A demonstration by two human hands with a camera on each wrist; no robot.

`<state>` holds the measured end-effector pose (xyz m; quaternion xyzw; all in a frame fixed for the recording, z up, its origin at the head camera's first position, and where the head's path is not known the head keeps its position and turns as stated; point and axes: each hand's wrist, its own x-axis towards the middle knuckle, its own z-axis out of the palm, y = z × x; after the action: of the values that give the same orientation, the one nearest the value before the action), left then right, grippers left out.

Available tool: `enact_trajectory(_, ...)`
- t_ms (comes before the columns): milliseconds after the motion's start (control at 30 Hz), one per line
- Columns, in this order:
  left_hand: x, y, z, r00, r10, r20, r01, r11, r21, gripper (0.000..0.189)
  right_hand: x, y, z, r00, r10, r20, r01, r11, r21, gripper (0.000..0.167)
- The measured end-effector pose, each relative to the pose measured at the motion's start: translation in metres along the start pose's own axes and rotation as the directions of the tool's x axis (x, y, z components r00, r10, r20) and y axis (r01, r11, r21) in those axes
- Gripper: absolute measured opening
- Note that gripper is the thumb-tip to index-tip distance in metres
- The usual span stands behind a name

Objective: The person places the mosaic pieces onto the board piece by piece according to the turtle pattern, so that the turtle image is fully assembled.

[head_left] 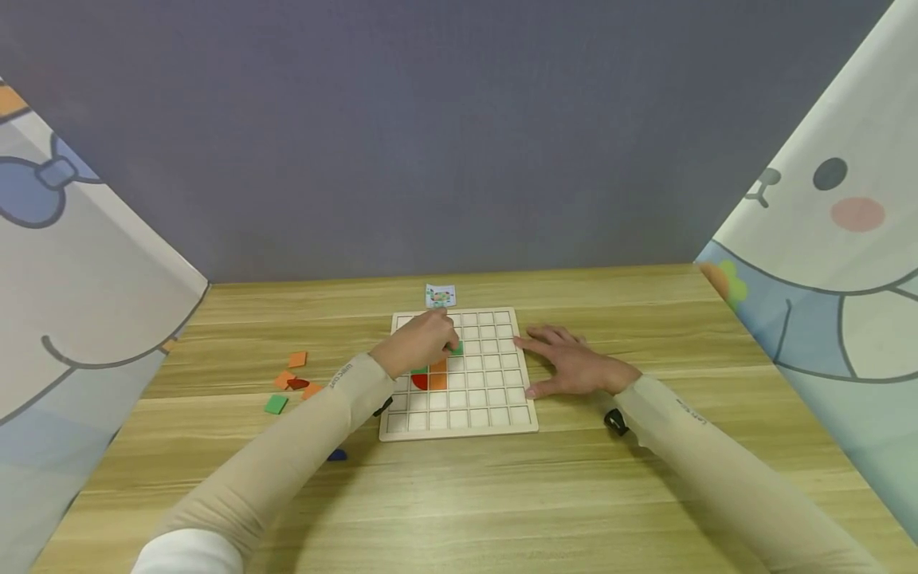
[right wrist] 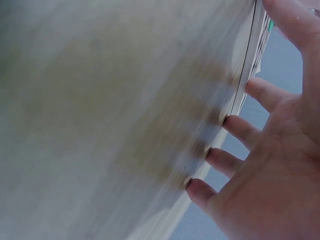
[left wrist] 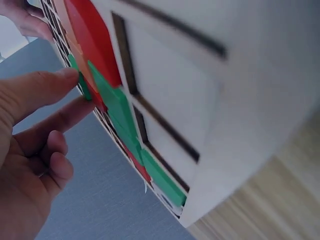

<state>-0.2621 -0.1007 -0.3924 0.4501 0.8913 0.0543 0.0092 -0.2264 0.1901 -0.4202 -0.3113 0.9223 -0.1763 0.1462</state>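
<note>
A white grid board [head_left: 459, 420] lies on the table with colored tiles in its upper left cells. Over those cells, my left hand [head_left: 419, 344] pinches a green tile [head_left: 457, 348] at its fingertips. In the left wrist view, thumb and index finger meet at that green tile [left wrist: 80, 77], the other fingers curled in. Beside it are orange tiles [head_left: 437, 376], a red rounded tile [head_left: 419, 382] and more green tiles [left wrist: 117, 110]. My right hand [head_left: 574, 367] is spread at the board's right edge, thumb and index touching it; its other fingertips rest on the table [right wrist: 150, 165].
Left of the board lie loose pieces: orange squares [head_left: 297, 359], a red piece [head_left: 297, 384], a green square [head_left: 276, 404] and a blue piece [head_left: 337, 455] partly behind the left forearm. A small picture card [head_left: 440, 296] lies beyond the board, before a grey partition [head_left: 459, 159].
</note>
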Motion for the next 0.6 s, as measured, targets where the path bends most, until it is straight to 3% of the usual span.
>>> enact_trajectory(167, -0.003, 0.001, -0.002, 1.0, -0.008, 0.018, 0.009, 1.0, -0.029, 0.025, 0.0, -0.002, -0.001, 1.0, 0.001, 0.004, -0.001, 1.0, -0.005, 0.093)
enact_trajectory(367, -0.008, 0.0, -0.004, 0.999, 0.034, 0.005, -0.034, 0.999, 0.007, 0.021, 0.001, -0.004, -0.002, 1.0, 0.0, 0.003, 0.0, 1.0, -0.007, 0.093)
enact_trajectory(467, -0.016, 0.0, -0.01, 1.0, 0.025, -0.006, -0.025, 1.0, 0.01, 0.015, 0.0, -0.003, -0.001, 1.0, 0.001, 0.004, -0.001, 1.0, -0.003, 0.093)
enact_trajectory(600, -0.037, -0.002, -0.022, 1.0, -0.012, -0.025, 0.012, 1.0, -0.011, 0.016, -0.001, -0.003, -0.001, 1.0, 0.006, 0.006, -0.006, 1.0, 0.003, 0.092)
